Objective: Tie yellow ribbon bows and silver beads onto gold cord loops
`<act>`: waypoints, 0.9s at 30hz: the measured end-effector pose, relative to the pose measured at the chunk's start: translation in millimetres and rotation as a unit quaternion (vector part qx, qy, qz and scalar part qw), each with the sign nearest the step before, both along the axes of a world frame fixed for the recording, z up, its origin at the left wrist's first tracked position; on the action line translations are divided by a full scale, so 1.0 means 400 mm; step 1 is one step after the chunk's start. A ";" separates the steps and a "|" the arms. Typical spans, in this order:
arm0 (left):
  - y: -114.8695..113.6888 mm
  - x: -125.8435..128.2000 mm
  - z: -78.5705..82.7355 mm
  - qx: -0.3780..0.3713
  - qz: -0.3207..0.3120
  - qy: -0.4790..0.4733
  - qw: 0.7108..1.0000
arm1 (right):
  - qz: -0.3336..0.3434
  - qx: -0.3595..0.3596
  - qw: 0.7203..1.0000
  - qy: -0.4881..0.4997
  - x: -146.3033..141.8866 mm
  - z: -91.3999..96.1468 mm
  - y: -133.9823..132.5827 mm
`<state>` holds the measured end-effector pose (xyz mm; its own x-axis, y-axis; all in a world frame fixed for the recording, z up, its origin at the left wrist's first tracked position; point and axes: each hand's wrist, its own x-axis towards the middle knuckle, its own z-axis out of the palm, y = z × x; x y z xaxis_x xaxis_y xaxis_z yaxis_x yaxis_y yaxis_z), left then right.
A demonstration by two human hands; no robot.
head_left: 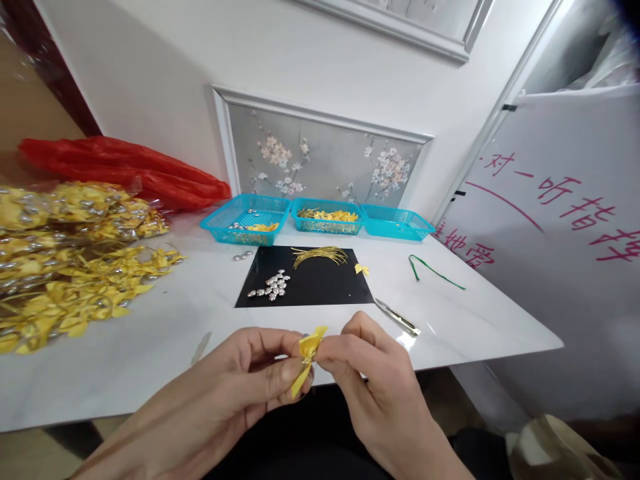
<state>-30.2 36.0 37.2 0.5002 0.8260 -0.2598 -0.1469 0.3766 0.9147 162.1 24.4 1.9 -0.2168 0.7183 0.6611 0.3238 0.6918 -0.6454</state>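
Both hands meet at the near edge of the white table (pixel 150 353). My left hand (pixel 250 380) pinches a small yellow ribbon bow (pixel 307 353) between thumb and fingers. My right hand (pixel 370 373) pinches the same bow from the right side. Beyond them lies a black mat (pixel 320 287) with a cluster of silver beads (pixel 273 285), a bundle of thin gold wires (pixel 320 255) and one tiny yellow bow (pixel 361 269).
Small scissors (pixel 397 317) lie right of the mat, a green twist tie (pixel 433 270) further right. Three blue baskets (pixel 247 217) line the wall, holding beads and yellow ribbon pieces. A heap of finished yellow bows (pixel 70 267) and a red bag (pixel 130 170) fill the left.
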 end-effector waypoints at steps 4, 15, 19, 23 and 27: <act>0.001 0.004 0.005 0.000 -0.002 -0.012 1.000 | 0.004 -0.004 1.000 -0.006 0.000 0.008 -0.003; 0.001 -0.002 0.004 -0.006 -0.002 -0.010 1.000 | 0.022 -0.014 0.999 -0.031 0.014 0.011 -0.006; 0.002 -0.001 0.011 -0.006 -0.010 -0.012 1.000 | 0.015 0.001 0.999 -0.042 0.016 0.014 -0.004; -0.002 -0.005 0.012 -0.004 -0.020 -0.014 1.000 | 0.018 -0.001 0.999 -0.046 0.017 0.017 -0.001; -0.005 -0.006 0.011 0.014 -0.027 -0.010 1.000 | 0.021 -0.001 0.999 -0.039 0.017 0.017 0.000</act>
<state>-32.7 34.1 41.5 0.5481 0.8051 -0.2265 -0.1449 0.3581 0.9224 168.8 24.4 8.7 -0.2976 0.7094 0.6389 0.3441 0.7039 -0.6213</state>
